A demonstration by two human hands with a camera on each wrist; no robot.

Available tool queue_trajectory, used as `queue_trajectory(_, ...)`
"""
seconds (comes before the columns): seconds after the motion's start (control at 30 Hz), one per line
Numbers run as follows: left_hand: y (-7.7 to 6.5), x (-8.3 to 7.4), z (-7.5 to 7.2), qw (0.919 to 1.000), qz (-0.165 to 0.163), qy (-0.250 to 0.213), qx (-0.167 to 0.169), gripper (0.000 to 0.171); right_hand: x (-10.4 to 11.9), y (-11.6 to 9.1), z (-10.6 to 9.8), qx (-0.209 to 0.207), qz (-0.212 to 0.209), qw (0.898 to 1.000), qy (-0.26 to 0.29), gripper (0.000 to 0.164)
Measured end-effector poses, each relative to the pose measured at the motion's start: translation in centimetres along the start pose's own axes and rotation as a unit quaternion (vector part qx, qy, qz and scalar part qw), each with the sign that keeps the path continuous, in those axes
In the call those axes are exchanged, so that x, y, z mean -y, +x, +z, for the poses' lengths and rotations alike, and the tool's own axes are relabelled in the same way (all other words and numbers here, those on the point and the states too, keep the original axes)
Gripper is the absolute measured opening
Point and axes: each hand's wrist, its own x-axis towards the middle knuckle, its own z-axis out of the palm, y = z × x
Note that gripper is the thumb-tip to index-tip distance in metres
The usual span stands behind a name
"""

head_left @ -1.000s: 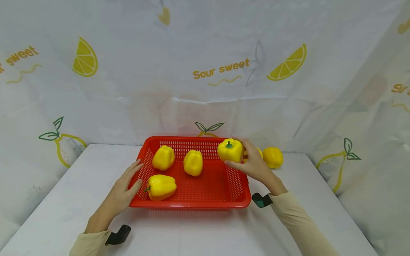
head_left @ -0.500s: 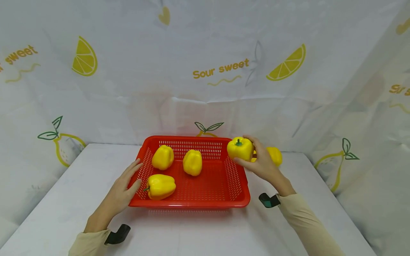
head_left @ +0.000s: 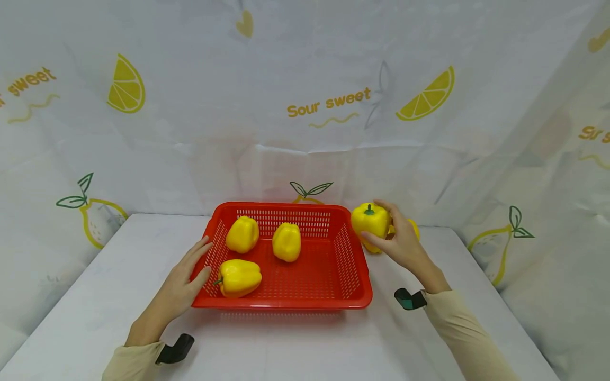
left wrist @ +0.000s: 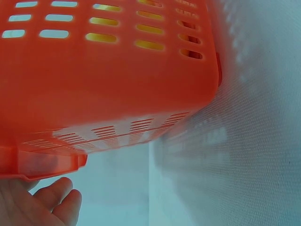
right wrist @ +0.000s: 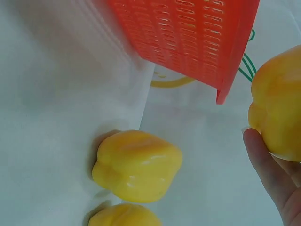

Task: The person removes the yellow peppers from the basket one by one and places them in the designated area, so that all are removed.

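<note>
The right hand (head_left: pixel 405 244) pinches a pepper (head_left: pixel 369 219), stem up, raised beside the basket (head_left: pixel 286 305), splayed, it seems, to span its bulk, while the left hand (head_left: pixel 175 288), loosely spread, rests at the basket's left side, likely for steadiness.

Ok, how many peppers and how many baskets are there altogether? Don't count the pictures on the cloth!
Red basket: 1
Yellow peppers: 6 (3 in the basket, 1 in the right hand, 2 on the table)
Total: 7
</note>
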Motion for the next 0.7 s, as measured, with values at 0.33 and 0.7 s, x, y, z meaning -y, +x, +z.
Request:
queue_trajectory(0.33,0.0,0.0,0.1,0.9999,0.010,-0.002,-0.003,0.051,-0.7,-0.3,-0.4,-0.023,-0.018,0.999,-0.017,0.072)
queue_trajectory(0.7,0.0,0.0,0.0,1.0000,0.007,-0.002,-0.003,0.052,-1.3,-0.5,-1.3,-0.021,-0.012,1.000,-0.014,0.074)
